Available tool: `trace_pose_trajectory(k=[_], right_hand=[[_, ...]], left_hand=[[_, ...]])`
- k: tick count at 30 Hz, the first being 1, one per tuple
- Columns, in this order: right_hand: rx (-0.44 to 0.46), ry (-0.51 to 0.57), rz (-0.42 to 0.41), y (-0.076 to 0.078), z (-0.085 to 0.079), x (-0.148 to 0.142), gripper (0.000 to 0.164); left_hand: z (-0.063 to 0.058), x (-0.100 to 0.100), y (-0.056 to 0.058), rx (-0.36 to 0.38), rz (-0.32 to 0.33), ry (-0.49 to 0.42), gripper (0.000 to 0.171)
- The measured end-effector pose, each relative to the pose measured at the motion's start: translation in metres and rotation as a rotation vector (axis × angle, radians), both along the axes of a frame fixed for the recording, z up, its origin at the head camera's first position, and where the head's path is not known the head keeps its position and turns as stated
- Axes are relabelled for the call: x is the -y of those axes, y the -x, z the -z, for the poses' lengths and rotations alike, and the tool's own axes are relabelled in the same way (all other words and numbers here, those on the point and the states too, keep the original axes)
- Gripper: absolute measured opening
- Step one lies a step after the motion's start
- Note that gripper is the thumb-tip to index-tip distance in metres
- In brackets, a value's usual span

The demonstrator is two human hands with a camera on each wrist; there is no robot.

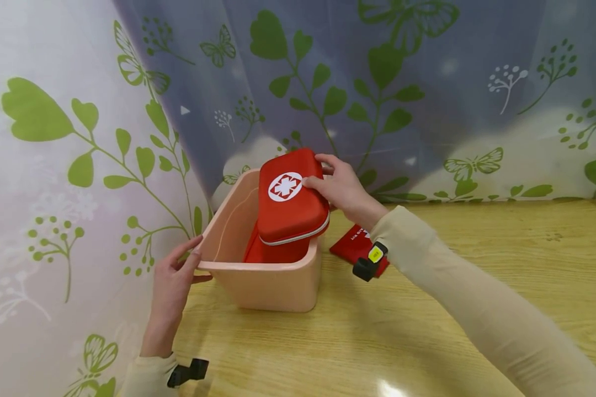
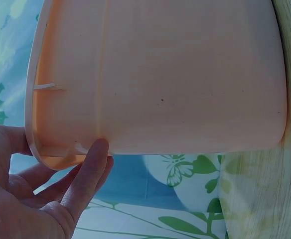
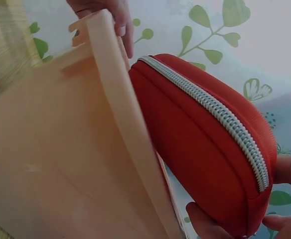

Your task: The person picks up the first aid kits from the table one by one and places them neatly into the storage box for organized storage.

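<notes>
My right hand (image 1: 341, 186) grips a red zippered first-aid case (image 1: 298, 212) by its right side, thumb on top near the white cross emblem. The case is tilted over the opening of a peach plastic bin (image 1: 273, 286). In the right wrist view, the white zipper (image 3: 220, 112) runs along the case's edge, and it looks closed. My left hand (image 1: 175, 278) pinches the bin's near left corner at the rim, with fingers on both sides of it in the left wrist view. Inside the bin, beneath the case, lies another red item (image 1: 278, 252), mostly hidden.
A flat red pouch (image 1: 350, 248) with white lettering lies on the wooden table (image 1: 457, 309) right of the bin, partly covered by my right wrist. A patterned curtain (image 1: 288, 82) hangs close behind the bin and along its left side.
</notes>
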State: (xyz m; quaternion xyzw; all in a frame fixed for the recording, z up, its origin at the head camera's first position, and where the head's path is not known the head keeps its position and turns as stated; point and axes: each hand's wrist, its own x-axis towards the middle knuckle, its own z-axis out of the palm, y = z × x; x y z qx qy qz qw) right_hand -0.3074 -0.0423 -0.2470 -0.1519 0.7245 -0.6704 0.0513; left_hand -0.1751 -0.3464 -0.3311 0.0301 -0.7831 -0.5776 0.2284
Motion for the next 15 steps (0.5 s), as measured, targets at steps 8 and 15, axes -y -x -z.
trace_pose_trajectory(k=[8,15], right_hand=[[-0.06,-0.052,-0.042,0.004,0.004,0.019,0.066],[-0.205,-0.259,0.037,0.007,0.007,0.036,0.066]], left_hand=[[0.0,0.0,0.0,-0.004,-0.002,0.005,0.038],[0.0,0.0,0.0,-0.001,-0.005,-0.003,0.038]])
